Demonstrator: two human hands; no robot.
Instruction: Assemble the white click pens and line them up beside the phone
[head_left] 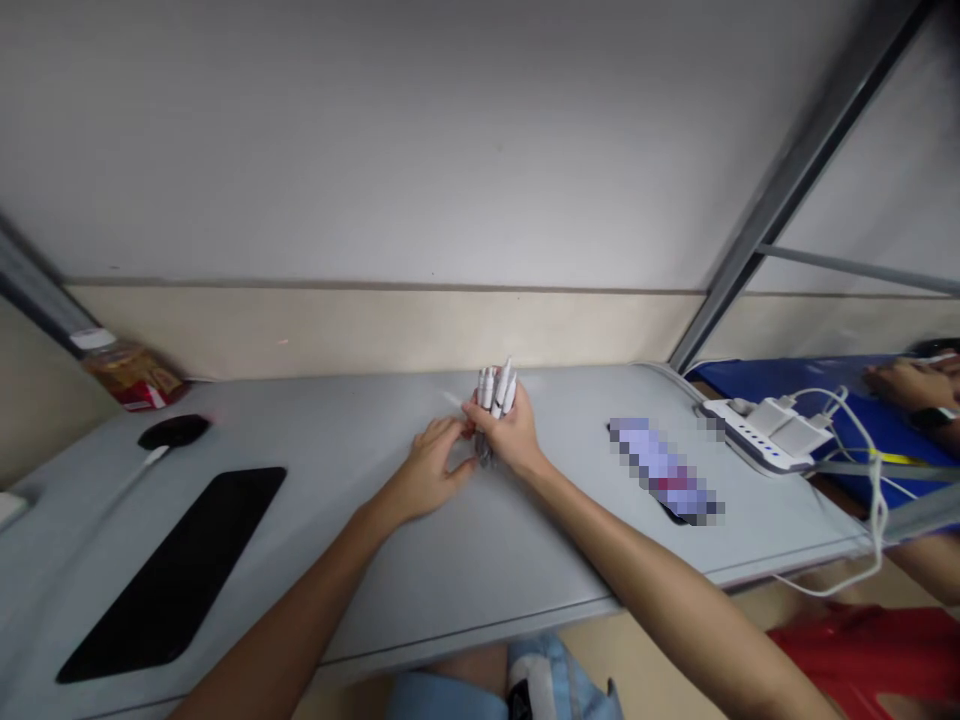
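Note:
A bundle of white pens (499, 391) stands roughly upright near the back middle of the grey desk. Wrapped around the bundle is my right hand (514, 430), its thumb across the front and the white tips sticking up above the fingers. My left hand (435, 466) is just left of the bundle, palm side low over the desk, thumb and fingers apart, fingertips close to the pens' lower part. Whether those fingertips touch the pens is hard to tell.
On the grey desk (420, 600) are a black tablet (176, 570), a round black pad (173, 432), a bottle (135, 375), a phone (664, 468) and a power strip (757, 435) with cables. Another person's hand (911, 383) shows at far right.

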